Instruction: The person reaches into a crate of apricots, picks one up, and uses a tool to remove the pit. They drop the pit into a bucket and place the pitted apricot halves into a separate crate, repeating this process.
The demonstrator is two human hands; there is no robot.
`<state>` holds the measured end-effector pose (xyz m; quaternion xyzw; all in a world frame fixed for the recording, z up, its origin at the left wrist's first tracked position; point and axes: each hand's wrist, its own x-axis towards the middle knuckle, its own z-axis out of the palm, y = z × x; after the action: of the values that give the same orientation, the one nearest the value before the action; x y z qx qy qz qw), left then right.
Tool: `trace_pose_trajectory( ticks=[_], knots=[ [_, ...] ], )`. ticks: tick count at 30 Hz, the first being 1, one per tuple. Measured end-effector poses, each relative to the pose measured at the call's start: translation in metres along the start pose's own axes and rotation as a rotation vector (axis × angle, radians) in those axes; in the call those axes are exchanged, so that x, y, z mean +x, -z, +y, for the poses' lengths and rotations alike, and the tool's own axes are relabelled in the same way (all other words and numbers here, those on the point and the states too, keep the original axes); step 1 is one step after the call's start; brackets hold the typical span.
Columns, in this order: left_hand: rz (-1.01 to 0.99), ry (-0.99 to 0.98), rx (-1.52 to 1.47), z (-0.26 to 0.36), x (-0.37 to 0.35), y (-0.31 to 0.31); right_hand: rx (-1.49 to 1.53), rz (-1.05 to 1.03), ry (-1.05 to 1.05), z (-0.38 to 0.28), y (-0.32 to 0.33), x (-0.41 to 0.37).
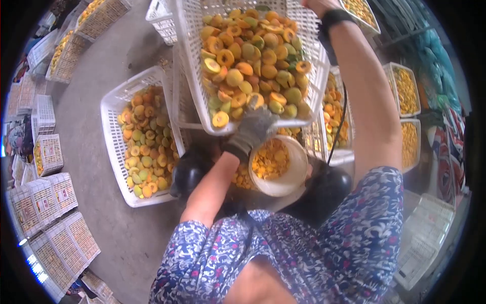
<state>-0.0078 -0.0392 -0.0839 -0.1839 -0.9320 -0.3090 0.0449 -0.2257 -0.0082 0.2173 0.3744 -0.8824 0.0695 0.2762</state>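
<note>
A white plastic crate point(316, 96) full of halved, apricot-like fruit point(253, 66) lies in front of me, above another crate. My left hand point(255, 127), in a grey glove, is closed over its near rim, fingertips among the fruit. My right hand point(323, 6), with a dark band at the wrist, reaches to the crate's far right side and seems to grip the rim there; the top edge of the view cuts off part of it. Below my left hand, a white bucket point(298, 181) holds orange fruit pieces point(271, 159).
To the left, another white crate point(112, 147) of fruit rests on the concrete floor point(114, 223). More filled crates point(324, 137) stand at the right. Stacked crates point(48, 197) line the far left. Two black, rounded coverings point(192, 172) flank the bucket, apparently over my knees.
</note>
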Motion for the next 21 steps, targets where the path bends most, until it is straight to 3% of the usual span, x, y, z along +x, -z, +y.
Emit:
trace_pose_trajectory(
  ticks=[2,3,5,6,7,8,9,11,13,15,18,20,21],
  knots=[
    [-0.057,-0.016,0.095,0.0,0.005,0.002,0.195,-0.068,0.185,0.014,0.0,-0.047],
    [-0.095,-0.034,0.203,0.005,0.008,0.002,0.363,-0.251,0.133,0.012,0.027,-0.075],
    [-0.045,0.002,0.209,0.018,0.006,0.01,0.316,-0.149,0.098,0.001,0.064,-0.132],
    [0.017,0.048,0.225,0.021,0.006,0.013,1.063,-0.13,0.187,0.033,0.039,-0.166],
    [0.007,0.032,0.224,0.02,0.005,0.01,0.68,-0.181,-0.002,0.024,0.07,-0.185],
    [0.135,0.028,0.11,0.017,0.003,0.007,0.296,-0.228,-0.189,0.011,0.104,-0.207],
    [0.258,0.025,-0.005,0.017,-0.002,0.005,0.293,-0.222,-0.211,0.008,0.118,-0.228],
    [0.272,-0.033,0.015,0.022,-0.005,0.005,0.437,-0.116,-0.49,0.014,0.144,-0.266],
    [0.273,-0.083,0.038,0.027,-0.012,0.001,0.475,-0.056,-0.559,0.022,0.168,-0.301],
    [0.164,-0.12,0.143,0.032,-0.015,0.002,0.519,0.019,-0.737,0.012,0.193,-0.32],
    [0.006,-0.132,0.186,0.043,-0.012,-0.006,0.521,-0.019,-0.758,0.031,0.188,-0.361],
    [-0.334,-0.259,0.301,0.037,-0.008,-0.026,0.365,-0.079,-0.707,0.043,0.186,-0.37],
    [-0.515,-0.176,0.36,0.046,-0.006,-0.033,0.44,-0.048,-0.721,0.047,0.18,-0.372]
  ],
)
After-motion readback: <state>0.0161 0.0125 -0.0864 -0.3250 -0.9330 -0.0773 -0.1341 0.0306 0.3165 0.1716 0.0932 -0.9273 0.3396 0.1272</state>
